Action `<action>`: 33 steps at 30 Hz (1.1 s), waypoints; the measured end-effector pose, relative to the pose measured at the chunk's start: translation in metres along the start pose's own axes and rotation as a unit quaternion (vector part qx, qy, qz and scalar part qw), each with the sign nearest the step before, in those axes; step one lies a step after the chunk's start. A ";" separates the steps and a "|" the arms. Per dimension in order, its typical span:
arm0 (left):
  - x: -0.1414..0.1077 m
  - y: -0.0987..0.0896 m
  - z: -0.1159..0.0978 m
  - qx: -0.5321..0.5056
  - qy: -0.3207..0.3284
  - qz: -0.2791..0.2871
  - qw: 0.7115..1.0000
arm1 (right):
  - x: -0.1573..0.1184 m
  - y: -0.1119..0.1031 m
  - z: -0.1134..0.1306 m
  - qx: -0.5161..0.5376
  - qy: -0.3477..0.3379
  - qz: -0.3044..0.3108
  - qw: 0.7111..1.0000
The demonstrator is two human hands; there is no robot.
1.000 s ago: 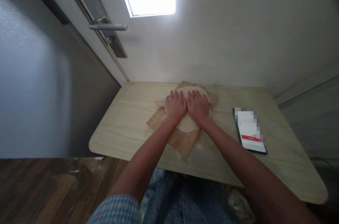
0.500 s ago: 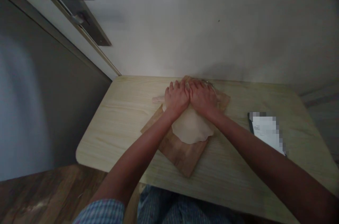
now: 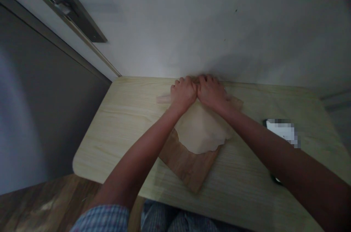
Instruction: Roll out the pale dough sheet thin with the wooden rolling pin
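Note:
A thin, pale sheet of dough [image 3: 201,133] with a wavy edge lies on a brown wooden board [image 3: 189,173], set cornerwise on the table. Across the dough's far part is a rolling pin, its left handle [image 3: 163,99] sticking out past my left hand [image 3: 183,92]. That hand presses on the pin with its fingers bent over the far side. Close beside it, thumbs almost touching, my right hand [image 3: 211,92] is wrapped over the same pin. Most of the pin is hidden under both hands.
The pale wooden table [image 3: 120,126] meets a white wall [image 3: 164,34] just beyond my hands. A phone [image 3: 282,131] with a blurred screen lies on the right, partly behind my right forearm. At upper left is a door lock plate [image 3: 74,12] with a handle.
My hands have pushed the rolling pin a little farther over the dough, away from me, and their fingers are more bent. The view has tilted slightly down.

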State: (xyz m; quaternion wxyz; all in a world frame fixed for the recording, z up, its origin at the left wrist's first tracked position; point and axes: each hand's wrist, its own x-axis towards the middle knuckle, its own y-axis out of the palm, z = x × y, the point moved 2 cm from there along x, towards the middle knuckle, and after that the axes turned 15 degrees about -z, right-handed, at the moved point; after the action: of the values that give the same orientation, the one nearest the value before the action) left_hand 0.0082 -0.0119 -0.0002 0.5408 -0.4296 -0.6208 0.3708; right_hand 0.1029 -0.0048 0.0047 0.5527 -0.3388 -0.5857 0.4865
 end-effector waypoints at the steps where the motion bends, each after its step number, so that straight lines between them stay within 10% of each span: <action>1: 0.003 0.001 0.000 -0.001 -0.002 -0.002 1.000 | 0.003 0.000 0.000 0.001 0.006 0.004 1.000; 22: -0.043 -0.019 -0.006 0.015 -0.043 -0.042 0.998 | -0.042 -0.011 0.008 -0.013 0.032 -0.079 0.996; 33: -0.033 -0.016 -0.006 0.013 -0.060 -0.031 0.998 | -0.022 -0.008 0.002 -0.002 -0.014 0.027 1.000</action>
State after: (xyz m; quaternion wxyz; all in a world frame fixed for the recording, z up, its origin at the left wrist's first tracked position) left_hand 0.0134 -0.0489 0.0041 0.5193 -0.3797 -0.6604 0.3872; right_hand 0.1058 -0.0279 0.0052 0.5307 -0.3489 -0.5847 0.5046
